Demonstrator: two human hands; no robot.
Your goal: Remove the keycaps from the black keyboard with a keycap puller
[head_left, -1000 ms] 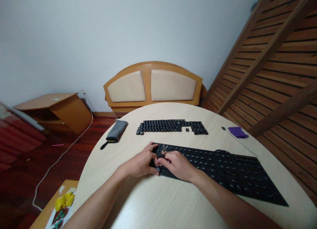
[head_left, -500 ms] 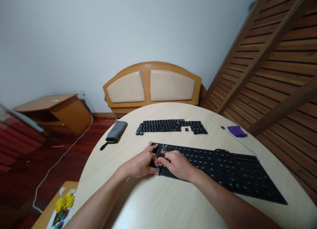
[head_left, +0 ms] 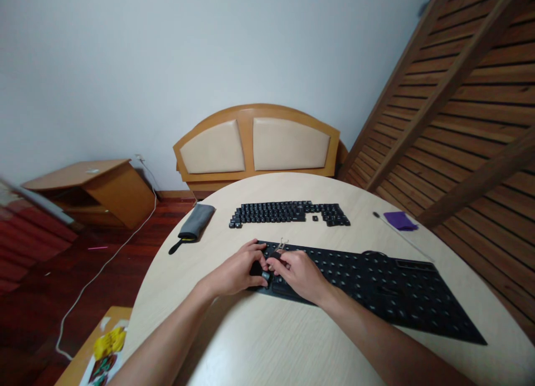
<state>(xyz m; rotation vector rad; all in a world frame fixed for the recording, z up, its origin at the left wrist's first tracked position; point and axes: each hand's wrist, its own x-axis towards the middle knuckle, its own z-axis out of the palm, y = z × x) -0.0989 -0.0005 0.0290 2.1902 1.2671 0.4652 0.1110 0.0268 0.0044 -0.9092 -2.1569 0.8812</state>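
A black keyboard base (head_left: 376, 288) with its keycaps off lies across the round table (head_left: 267, 341) in front of me. Both hands meet over its left end. My left hand (head_left: 236, 273) is curled, its fingertips pinching a small black keycap (head_left: 259, 270). My right hand (head_left: 301, 273) is closed on a wire keycap puller (head_left: 282, 245), whose loops stick up just above the fingers. The puller's lower end touches the keycap between the two hands. Farther back, the removed keycaps (head_left: 288, 213) are laid out in keyboard order.
A grey pouch (head_left: 194, 223) lies at the table's left edge, and a purple cloth (head_left: 400, 220) with a thin stick at the right. Behind the table stand a padded headboard (head_left: 254, 146), a wooden nightstand (head_left: 96, 188) and slatted wood panels (head_left: 468, 107). A white cable (head_left: 104, 263) runs along the floor.
Both hands have risen a little from the keyboard's left end. The puller now stands higher, and a keycap sits between the fingertips instead of on the base.
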